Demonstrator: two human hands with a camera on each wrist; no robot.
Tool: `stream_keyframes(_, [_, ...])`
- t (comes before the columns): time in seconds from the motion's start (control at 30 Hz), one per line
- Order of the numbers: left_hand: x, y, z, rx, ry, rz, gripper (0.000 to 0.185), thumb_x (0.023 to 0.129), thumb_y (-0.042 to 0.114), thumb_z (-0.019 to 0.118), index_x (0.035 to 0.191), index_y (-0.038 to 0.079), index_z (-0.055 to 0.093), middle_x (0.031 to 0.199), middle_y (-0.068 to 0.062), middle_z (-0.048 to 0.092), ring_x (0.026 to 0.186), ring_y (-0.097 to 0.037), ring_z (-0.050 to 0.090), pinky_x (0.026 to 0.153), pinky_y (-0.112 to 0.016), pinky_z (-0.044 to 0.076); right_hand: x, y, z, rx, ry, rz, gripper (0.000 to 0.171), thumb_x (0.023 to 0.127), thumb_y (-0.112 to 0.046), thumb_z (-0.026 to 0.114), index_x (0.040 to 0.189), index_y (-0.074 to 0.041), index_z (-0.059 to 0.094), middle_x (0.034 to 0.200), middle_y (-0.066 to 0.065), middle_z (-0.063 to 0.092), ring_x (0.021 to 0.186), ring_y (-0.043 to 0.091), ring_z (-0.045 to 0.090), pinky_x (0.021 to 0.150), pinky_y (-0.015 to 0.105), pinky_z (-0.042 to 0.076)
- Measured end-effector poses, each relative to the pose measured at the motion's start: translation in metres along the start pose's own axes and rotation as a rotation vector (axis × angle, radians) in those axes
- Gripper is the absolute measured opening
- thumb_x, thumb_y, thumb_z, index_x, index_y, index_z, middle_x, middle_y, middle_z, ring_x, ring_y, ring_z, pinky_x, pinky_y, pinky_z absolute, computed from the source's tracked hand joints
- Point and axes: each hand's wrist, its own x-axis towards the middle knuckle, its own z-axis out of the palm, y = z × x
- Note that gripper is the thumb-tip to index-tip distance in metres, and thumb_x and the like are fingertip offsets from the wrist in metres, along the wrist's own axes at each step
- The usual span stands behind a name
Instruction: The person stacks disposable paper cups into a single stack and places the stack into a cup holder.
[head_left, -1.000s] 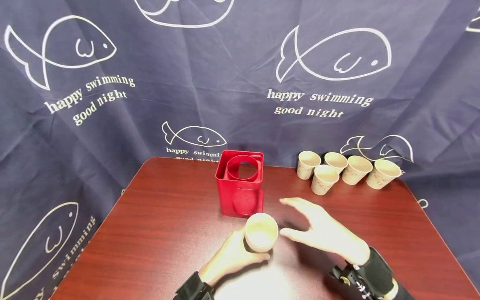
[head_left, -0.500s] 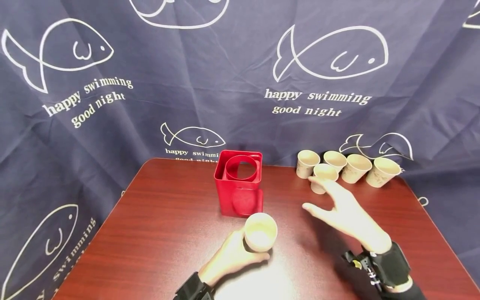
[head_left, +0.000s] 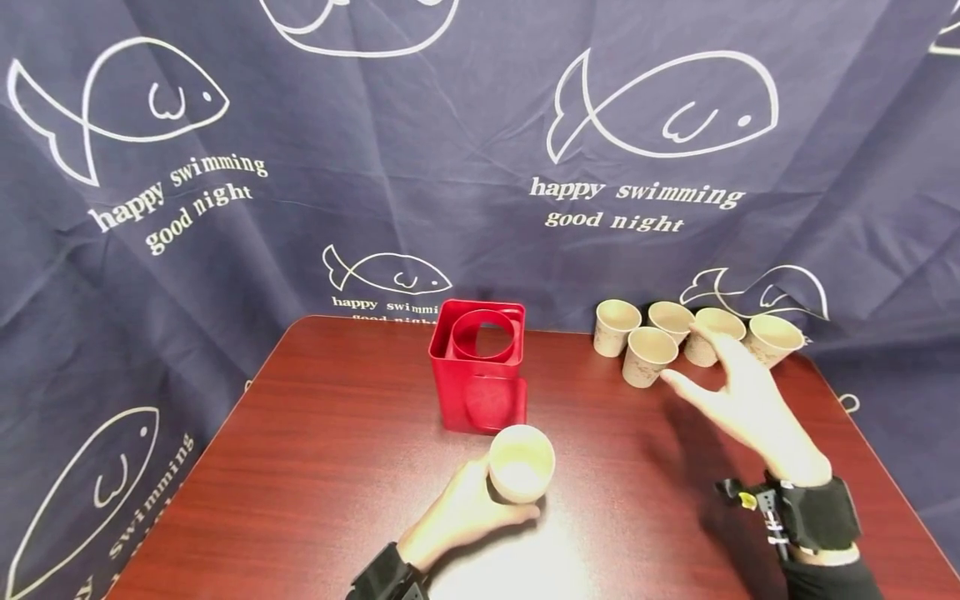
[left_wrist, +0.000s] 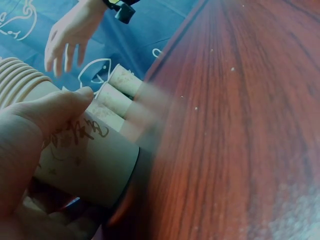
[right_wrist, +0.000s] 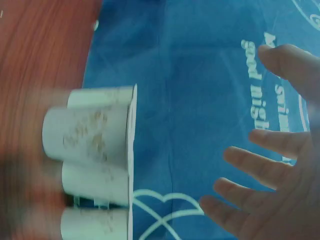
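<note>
My left hand [head_left: 468, 510] grips a beige paper cup [head_left: 521, 463] just above the table, in front of a red square cup holder [head_left: 480, 367]. The left wrist view shows it as a nested stack [left_wrist: 82, 160] with several rims, my thumb [left_wrist: 35, 125] curled over it. My right hand [head_left: 731, 385] hovers open with fingers spread over a cluster of several loose paper cups [head_left: 649, 356] at the back right, nearest the cup [head_left: 711, 332] under its fingertips. The right wrist view shows the spread fingers [right_wrist: 250, 160] apart from those cups [right_wrist: 87, 132]; no contact is visible.
The dark red table [head_left: 322, 467] ends at the right edge close to my right wrist. A navy curtain [head_left: 420, 150] with white fish prints hangs behind and around the table. The red holder has a round opening on top.
My right hand has moved from beside the held cup to the back right, over the loose cups. The left hand and its cup have stayed put.
</note>
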Motion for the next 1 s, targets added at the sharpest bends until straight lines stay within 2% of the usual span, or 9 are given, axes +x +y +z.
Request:
stream_keyframes(0.13, [0.001,-0.001,0.0,0.016,0.003,0.004,0.057,0.073,0.037,0.093,0.123,0.03,0.065,0.101,0.014,0.073,0.092,-0.004,0.067,0.089,-0.029,0.054,0.007,0.018,-0.003,-0.033,0.044,-0.046,0.081,0.074,-0.015,0.092,0.146,-0.012,0.054,0.135,0.014,0.06,0.124,0.011,0.049,0.104,0.005,0.025])
stream_keyframes(0.2, [0.001,-0.001,0.0,0.027,0.0,0.004,0.056,0.073,0.038,0.093,0.122,0.031,0.065,0.101,0.015,0.073,0.092,-0.004,0.067,0.089,-0.029,0.054,0.009,0.025,-0.004,-0.036,0.058,-0.058,0.081,0.072,-0.011,0.092,0.143,-0.008,0.055,0.135,0.015,0.061,0.124,0.016,0.051,0.104,0.004,0.025])
stream_keyframes(0.4, [0.002,-0.002,0.0,0.031,-0.005,-0.002,0.058,0.073,0.04,0.093,0.123,0.032,0.064,0.102,0.016,0.072,0.093,-0.004,0.067,0.091,-0.03,0.054,0.011,0.042,-0.003,-0.05,0.047,-0.037,0.08,0.073,-0.01,0.09,0.144,-0.006,0.053,0.135,0.022,0.061,0.121,0.044,0.055,0.105,0.005,0.024])
stream_keyframes(0.9, [0.001,-0.001,-0.001,0.04,-0.004,-0.004,0.06,0.073,0.041,0.093,0.124,0.03,0.064,0.104,0.016,0.073,0.095,-0.003,0.067,0.091,-0.029,0.054,0.014,0.069,0.013,-0.016,0.006,0.007,0.08,0.076,-0.011,0.087,0.143,0.003,0.047,0.138,0.028,0.052,0.128,0.046,0.049,0.109,0.007,0.021])
stream_keyframes(1.0, [0.001,0.0,-0.001,0.036,-0.005,-0.003,0.06,0.073,0.041,0.093,0.124,0.029,0.065,0.105,0.016,0.073,0.095,-0.003,0.068,0.092,-0.029,0.054,0.015,0.071,0.015,-0.013,-0.004,0.022,0.078,0.078,-0.012,0.087,0.142,0.005,0.046,0.139,0.028,0.05,0.128,0.046,0.048,0.114,0.013,0.024])
